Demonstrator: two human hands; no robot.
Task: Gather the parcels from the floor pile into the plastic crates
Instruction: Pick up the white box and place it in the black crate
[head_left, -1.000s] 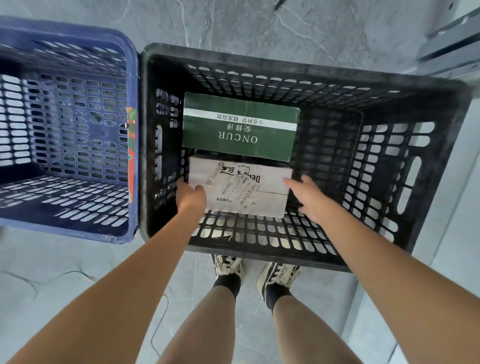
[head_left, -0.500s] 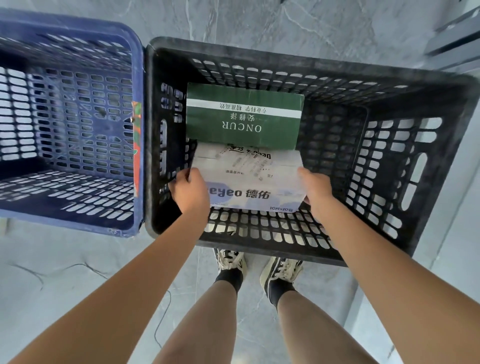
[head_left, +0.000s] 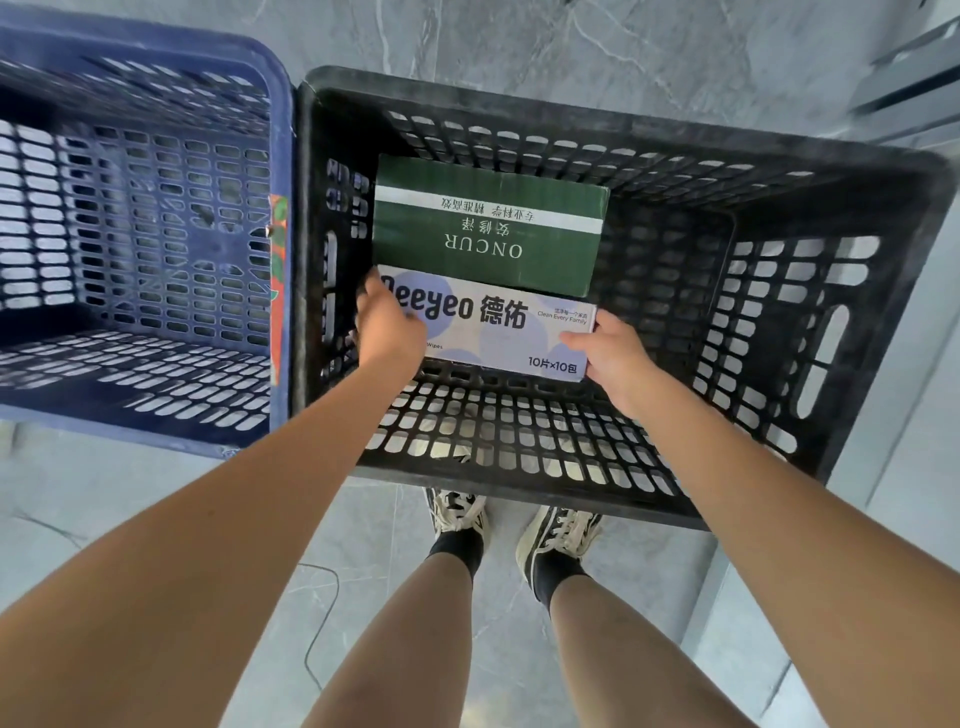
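Note:
A black plastic crate (head_left: 519, 499) stands in front of me on the floor. Inside it, a green box (head_left: 488, 223) marked ONCUR lies against the far left corner. Just in front of it sits a white and lilac wipes box (head_left: 498, 332), printed face up. My left hand (head_left: 387, 325) grips the wipes box at its left end, fingers over the top edge. At the box's right end my right hand (head_left: 610, 356) holds the near corner, thumb on top. A blue plastic crate (head_left: 280, 249) stands to the left, touching the black one, with nothing inside.
Both crates sit on a grey marble-patterned floor (head_left: 649, 52). My feet in black and white sneakers (head_left: 457, 514) stand just behind the black crate's near wall. A grey stepped ledge (head_left: 914, 88) runs along the right side. The right half of the black crate holds nothing.
The wipes box has been turned over from its label side to its printed face. Both hands moved from its near side to grip its two ends.

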